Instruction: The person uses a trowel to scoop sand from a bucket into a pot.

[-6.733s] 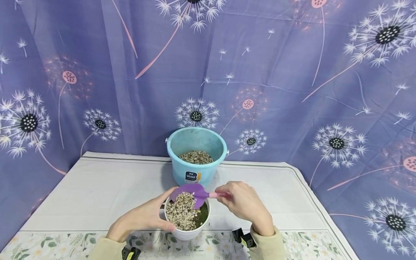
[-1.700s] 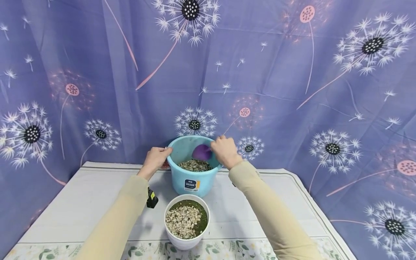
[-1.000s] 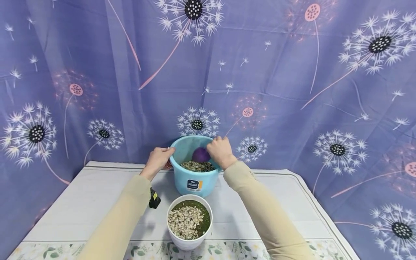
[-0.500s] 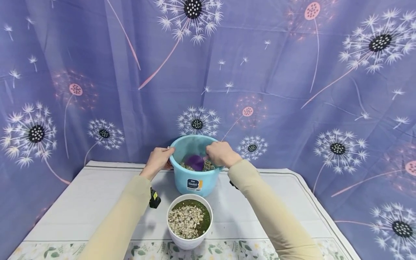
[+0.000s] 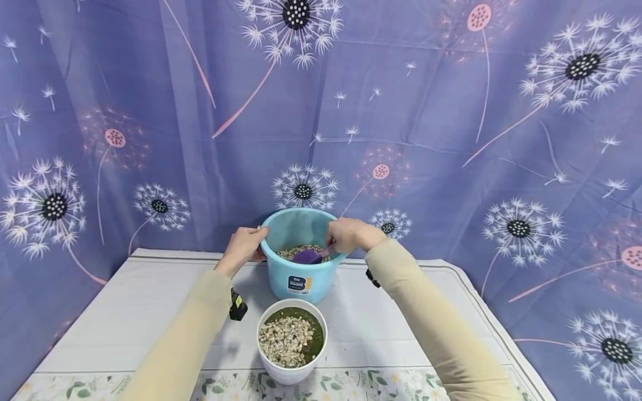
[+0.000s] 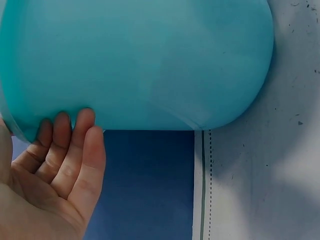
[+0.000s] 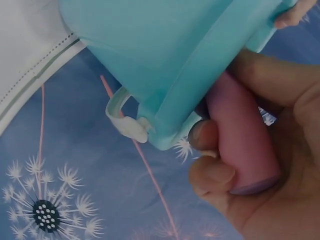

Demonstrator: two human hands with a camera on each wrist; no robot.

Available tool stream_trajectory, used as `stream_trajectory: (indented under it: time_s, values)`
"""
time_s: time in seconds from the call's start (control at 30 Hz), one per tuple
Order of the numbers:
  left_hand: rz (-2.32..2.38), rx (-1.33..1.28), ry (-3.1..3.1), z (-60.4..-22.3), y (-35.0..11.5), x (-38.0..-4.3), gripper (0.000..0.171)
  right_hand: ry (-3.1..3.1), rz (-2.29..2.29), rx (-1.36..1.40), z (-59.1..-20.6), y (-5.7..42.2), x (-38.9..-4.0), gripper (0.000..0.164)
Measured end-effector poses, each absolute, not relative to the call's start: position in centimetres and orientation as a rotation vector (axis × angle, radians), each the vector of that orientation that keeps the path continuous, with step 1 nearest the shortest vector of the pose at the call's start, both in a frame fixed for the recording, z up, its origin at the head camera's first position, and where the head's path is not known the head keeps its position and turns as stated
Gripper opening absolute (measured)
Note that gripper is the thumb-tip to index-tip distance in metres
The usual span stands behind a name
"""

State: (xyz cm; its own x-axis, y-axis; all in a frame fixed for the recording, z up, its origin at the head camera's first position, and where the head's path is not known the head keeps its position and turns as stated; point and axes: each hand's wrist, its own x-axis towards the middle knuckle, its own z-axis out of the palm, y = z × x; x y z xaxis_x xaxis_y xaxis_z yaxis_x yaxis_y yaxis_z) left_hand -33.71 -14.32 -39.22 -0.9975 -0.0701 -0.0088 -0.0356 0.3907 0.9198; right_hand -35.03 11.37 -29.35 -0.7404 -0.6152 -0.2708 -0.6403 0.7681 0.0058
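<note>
In the head view my left hand point(image 5: 243, 246) holds the rim of a light blue bucket point(image 5: 278, 277) at its left side. The left wrist view shows the fingers point(image 6: 82, 160) against the outer wall. My right hand point(image 5: 351, 235) grips the pink handle point(image 7: 242, 135) of a small purple garden trowel point(image 5: 307, 257). Its blade is inside the bucket, low among the loose pale and dark grains point(image 5: 288, 253). In front of the bucket stands a white pot point(image 5: 286, 376) with pale grains point(image 5: 281, 341) over part of its dark green contents.
The bucket's white handle point(image 7: 125, 122) hangs on the outside. A white cloth point(image 5: 165, 303) with a floral front band covers the table. Behind the bucket hangs a purple-blue dandelion curtain point(image 5: 200, 184). A few dark specks lie on the cloth.
Earlier the trowel was over the pot, with my left hand at the pot. Both hands then moved to the bucket. Lately the trowel blade has dropped and tilted flatter in the grains; the left hand stays.
</note>
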Motion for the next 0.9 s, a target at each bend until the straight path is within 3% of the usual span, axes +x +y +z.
stream_trajectory:
  time_s: [0.5,0.73,0.9]
  values:
    - [-1.731,0.112,-2.580,-39.4,-14.4,-33.6,0.048,2.529,-0.288,-0.862,-29.0,12.9,-35.9,0.029]
    - [-1.729,0.099,-2.572,-39.4,-14.2,-33.7,0.048,2.449,-0.495,-0.816,-28.6,14.3,-36.5,0.015]
    - [-1.734,0.097,-2.568,-39.3,-14.4,-33.7,0.046,2.421,-0.575,-0.802,-28.2,15.3,-37.1,0.016]
